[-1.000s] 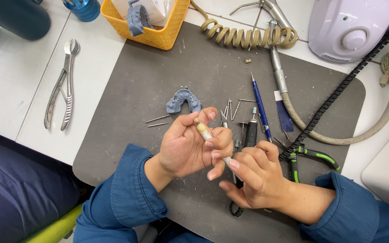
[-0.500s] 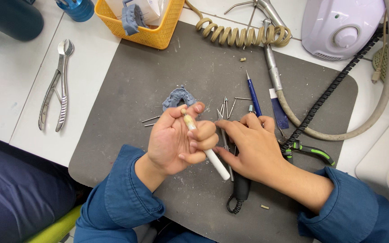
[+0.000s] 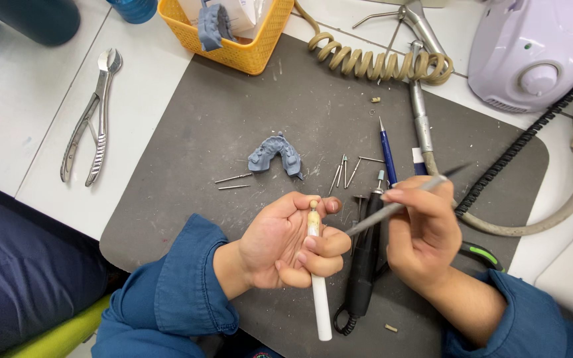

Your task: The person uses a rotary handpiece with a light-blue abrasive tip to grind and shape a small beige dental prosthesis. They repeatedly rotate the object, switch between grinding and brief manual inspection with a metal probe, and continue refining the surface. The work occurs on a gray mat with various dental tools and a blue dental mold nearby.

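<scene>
Head view: on the worktop [image 3: 134, 119], left of the grip, lie metal pliers [image 3: 91, 116]. The left hand [image 3: 286, 242] holds a white stick [image 3: 318, 278] upright, fingers closed around it. Above this grip rests a grey-blue tooth model [image 3: 274, 154]. The right hand [image 3: 422, 232] pinches a thin grey tool [image 3: 399, 205], tip pointing toward the stick.

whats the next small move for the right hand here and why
Probably bring the thin grey tool in the right hand leftward, so its lower tip meets the small piece on top of the white rod. The left hand holds that rod upright and presented, while the tool's tip sits just beside it, seemingly not touching yet.
</scene>
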The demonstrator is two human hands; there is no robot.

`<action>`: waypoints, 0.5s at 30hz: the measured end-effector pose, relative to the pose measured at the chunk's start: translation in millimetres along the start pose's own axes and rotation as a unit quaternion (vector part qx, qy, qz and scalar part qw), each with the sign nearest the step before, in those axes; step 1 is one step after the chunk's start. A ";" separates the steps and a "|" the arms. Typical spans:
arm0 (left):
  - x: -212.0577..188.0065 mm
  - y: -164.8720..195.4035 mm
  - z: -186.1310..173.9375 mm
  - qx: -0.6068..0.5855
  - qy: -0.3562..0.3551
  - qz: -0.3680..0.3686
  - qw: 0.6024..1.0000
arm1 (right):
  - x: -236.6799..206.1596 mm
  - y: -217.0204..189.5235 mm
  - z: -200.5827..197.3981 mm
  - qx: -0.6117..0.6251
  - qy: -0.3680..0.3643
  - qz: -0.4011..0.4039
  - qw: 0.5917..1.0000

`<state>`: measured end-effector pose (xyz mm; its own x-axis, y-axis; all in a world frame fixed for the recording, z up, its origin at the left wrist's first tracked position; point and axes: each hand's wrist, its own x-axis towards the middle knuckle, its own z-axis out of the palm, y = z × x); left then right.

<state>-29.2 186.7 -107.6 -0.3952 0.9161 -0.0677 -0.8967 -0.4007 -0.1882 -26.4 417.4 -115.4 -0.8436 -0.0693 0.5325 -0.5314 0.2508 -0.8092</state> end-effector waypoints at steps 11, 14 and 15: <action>8.7 13.1 -14.3 -0.084 -0.029 -0.021 0.996 | 15.5 44.8 18.7 0.135 0.153 -0.088 0.975; 6.8 15.6 -16.4 -0.094 -0.020 -0.032 0.995 | 22.9 38.3 13.0 0.098 0.026 -0.152 0.983; 6.1 16.1 -16.1 -0.099 -0.024 -0.035 0.994 | 26.1 34.9 3.3 0.083 -0.061 -0.170 0.980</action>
<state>-42.8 186.1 -126.8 -0.3471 0.9378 -0.0009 -0.8673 -0.3214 -0.3801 -67.2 421.2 -130.5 -0.6133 -0.2390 0.7528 -0.7801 0.0337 -0.6248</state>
